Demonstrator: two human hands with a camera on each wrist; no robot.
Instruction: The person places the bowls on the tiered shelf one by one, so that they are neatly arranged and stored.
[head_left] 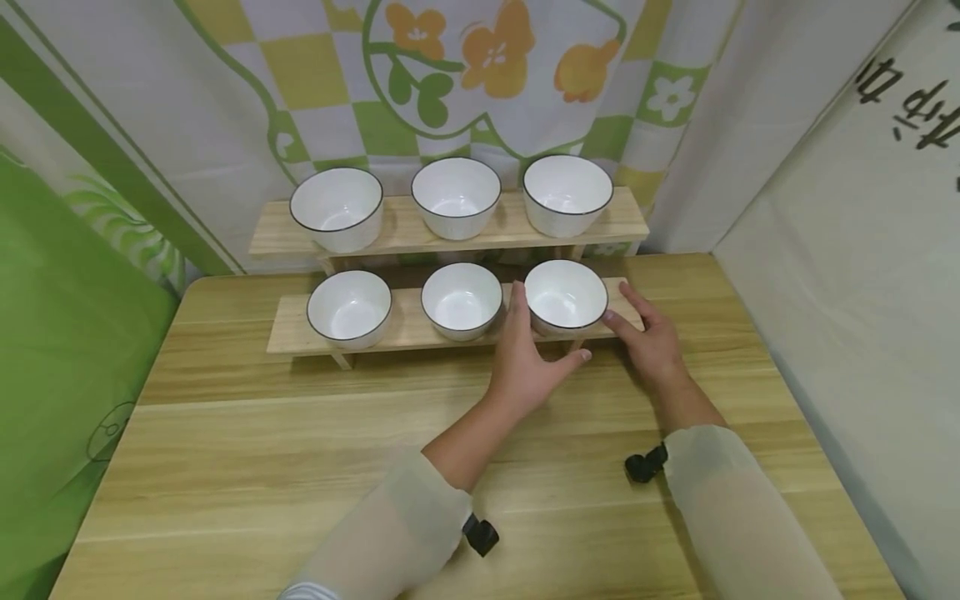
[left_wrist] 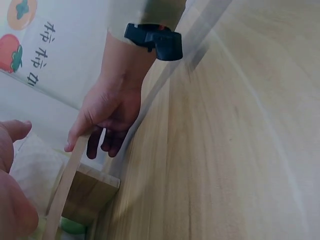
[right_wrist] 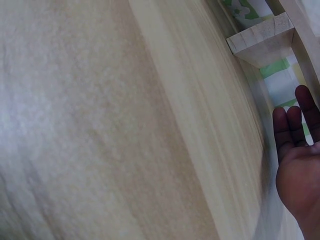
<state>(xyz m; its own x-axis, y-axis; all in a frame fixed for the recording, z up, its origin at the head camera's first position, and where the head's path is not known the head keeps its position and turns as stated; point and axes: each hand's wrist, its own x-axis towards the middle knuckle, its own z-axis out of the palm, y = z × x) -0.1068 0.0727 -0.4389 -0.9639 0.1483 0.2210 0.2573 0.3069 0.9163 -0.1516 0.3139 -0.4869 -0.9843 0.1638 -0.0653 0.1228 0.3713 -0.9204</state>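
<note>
A white bowl with a dark rim (head_left: 566,296) stands at the right end of the lower wooden shelf (head_left: 405,304), between the hands. My left hand (head_left: 525,362) is at its left side, fingers straight and thumb spread apart in front. At the shelf's right end is my right hand (head_left: 654,342), its thumb by the bowl's lower right side and its index finger along the board's end. In the right wrist view, the right hand's other fingers (right_wrist: 284,132) extend loosely below the board. Whether either hand touches the bowl is hard to tell.
Two similar bowls, a middle one (head_left: 461,302) and a left one (head_left: 349,308), share the lower shelf. Three more bowls stand on the upper shelf (head_left: 397,229) behind. Both shelves rest on a wooden table (head_left: 300,467), with a patterned curtain (head_left: 315,75) at the back.
</note>
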